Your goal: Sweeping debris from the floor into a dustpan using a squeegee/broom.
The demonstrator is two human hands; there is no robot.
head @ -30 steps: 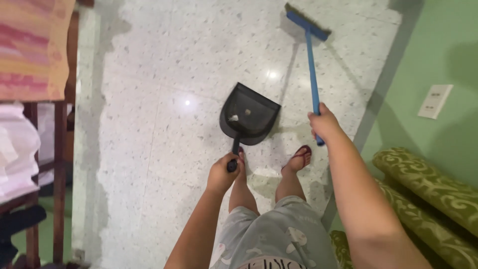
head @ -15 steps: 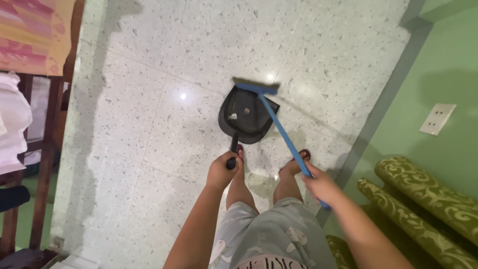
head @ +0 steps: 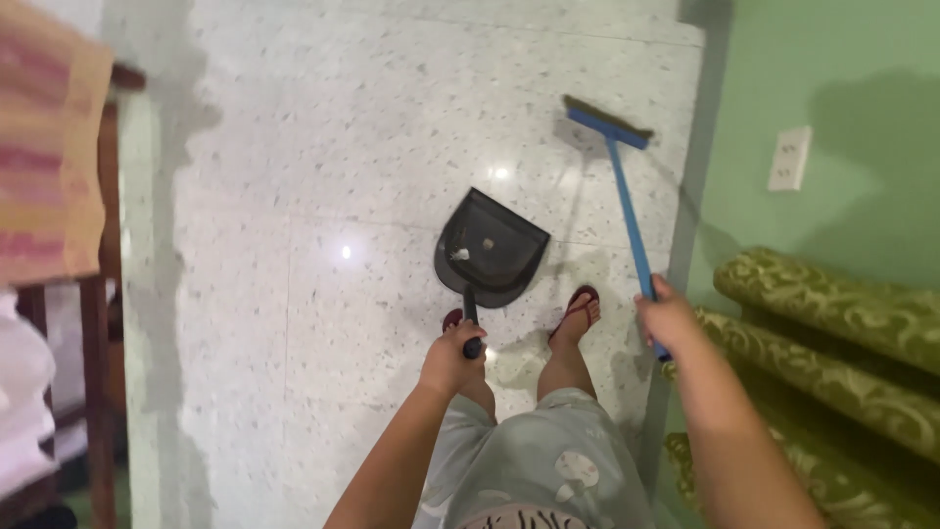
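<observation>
A black dustpan (head: 492, 250) rests on the speckled terrazzo floor (head: 323, 196) in front of my feet, with a bit of pale debris inside it. My left hand (head: 450, 358) grips the dustpan's handle. My right hand (head: 668, 321) grips the blue handle of a broom (head: 624, 186). Its brush head lies on the floor beyond and to the right of the dustpan, near the wall.
A green wall (head: 842, 108) with a white socket (head: 789, 158) runs along the right. A green patterned sofa arm (head: 832, 323) sits at the lower right. At the left stands wooden furniture (head: 98, 323) draped with striped orange cloth (head: 49, 157).
The broom head swept in to the dustpan's mouth half a second ago, then swung back out to the right, away from the pan. The dustpan stayed in place.
</observation>
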